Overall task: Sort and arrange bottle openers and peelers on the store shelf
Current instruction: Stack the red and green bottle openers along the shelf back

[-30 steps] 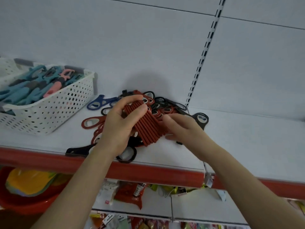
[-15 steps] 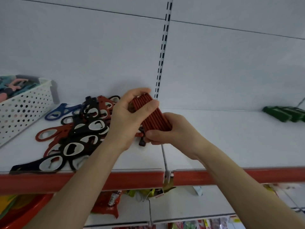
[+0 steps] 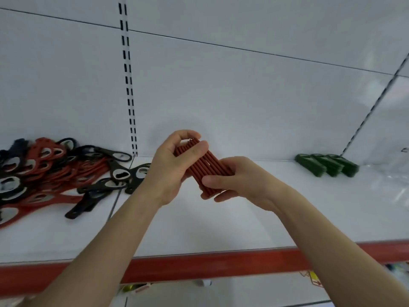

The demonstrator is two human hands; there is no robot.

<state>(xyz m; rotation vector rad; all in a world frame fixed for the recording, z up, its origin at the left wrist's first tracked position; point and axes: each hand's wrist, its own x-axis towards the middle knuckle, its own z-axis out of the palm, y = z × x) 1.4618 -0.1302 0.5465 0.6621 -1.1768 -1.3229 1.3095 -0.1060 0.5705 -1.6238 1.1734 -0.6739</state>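
Note:
A stack of red bottle openers (image 3: 204, 168), seen edge-on, is held above the white shelf (image 3: 221, 222) between both hands. My left hand (image 3: 174, 165) grips its upper end with fingers curled over the top. My right hand (image 3: 239, 180) holds its lower end, thumb across the front. A loose pile of red and black bottle openers (image 3: 55, 173) lies on the shelf to the left. Three neat rows of green openers (image 3: 327, 166) stand at the back right.
The shelf has a red front edge (image 3: 199, 264). A slotted upright (image 3: 128, 85) runs up the white back wall. Clear plastic wrap (image 3: 394, 180) lies at the far right. Packaged goods show on the shelf below.
The view and both hands have shifted right along the shelf with the red stack. The white basket has left the view, and the green openers are nearer.

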